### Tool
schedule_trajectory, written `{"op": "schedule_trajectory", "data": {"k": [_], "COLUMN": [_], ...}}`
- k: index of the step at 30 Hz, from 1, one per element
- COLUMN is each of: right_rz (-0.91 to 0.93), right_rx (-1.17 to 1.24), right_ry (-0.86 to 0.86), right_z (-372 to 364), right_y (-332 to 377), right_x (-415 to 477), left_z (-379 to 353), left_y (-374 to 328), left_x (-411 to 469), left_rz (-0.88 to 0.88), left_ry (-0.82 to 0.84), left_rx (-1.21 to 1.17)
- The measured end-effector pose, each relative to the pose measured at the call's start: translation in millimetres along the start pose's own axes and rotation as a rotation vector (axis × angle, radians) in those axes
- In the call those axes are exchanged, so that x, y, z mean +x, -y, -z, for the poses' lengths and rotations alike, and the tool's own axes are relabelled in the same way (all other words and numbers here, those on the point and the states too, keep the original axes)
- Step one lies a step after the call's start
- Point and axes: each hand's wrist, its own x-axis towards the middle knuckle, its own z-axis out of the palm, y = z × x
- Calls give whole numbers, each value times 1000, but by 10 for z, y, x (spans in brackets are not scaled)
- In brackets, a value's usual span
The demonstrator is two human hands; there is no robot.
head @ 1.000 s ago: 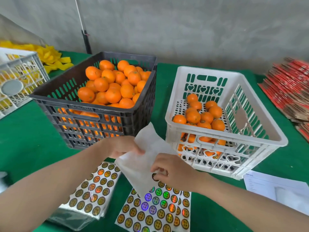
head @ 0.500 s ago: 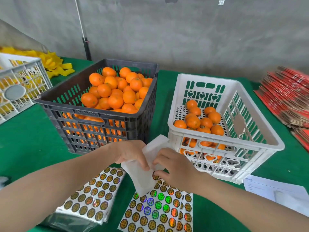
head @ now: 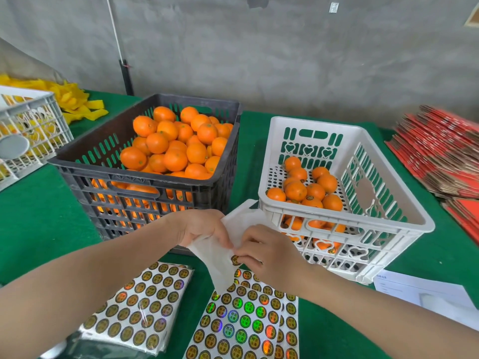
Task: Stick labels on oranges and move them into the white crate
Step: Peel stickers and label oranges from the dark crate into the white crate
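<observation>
The one view came from a wide-angle camera worn on the person's head, looking forward and down across the green worktop (head: 39, 216) from its near edge toward the grey wall (head: 285, 60) behind. It sat close above the left hand (head: 201, 229) and right hand (head: 267, 251), whose forearms ran in from the bottom corners. The black crate (head: 108, 165) and white crate (head: 315, 124) stood just beyond the hands at mid-frame, seen from above their near rims.
</observation>
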Motion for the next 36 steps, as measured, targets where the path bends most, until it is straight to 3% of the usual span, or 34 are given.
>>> {"op": "schedule_trajectory", "data": {"k": [7, 9, 14, 17, 20, 24, 26, 32, 36], "right_rz": [191, 160, -374, -478, -474, -529, -556, -629, -750], "right_rx": [-112, -60, 401, 481, 490, 529, 554, 624, 671], "right_ry": [-1, 30, -147, -234, -257, -302, -333, -404, -432], "right_z": [-45, -40, 190, 331, 368, 349, 306, 52, -101], "right_y": [-41, -11, 46, -7, -51, -167, -226, -443, -626], "right_x": [-128, -157, 123, 382, 585, 924, 1091, 1705, 2051], "left_z": [-24, -10, -43, -86, -121, 46, 152, 456, 1173], "left_y": [131, 172, 295, 376, 319, -36, -186, -395, -739], "left_x": [140, 182, 268, 338, 285, -86, -278, -500, -242], "left_rz": [69, 84, -8, -43, -166, -690, -852, -769, -635], "left_ry": [66, 94, -3, 6, -151, -482, -553, -379, -662], "left_rx": [-107, -106, 495, 735, 915, 760, 626, 320, 491]}}
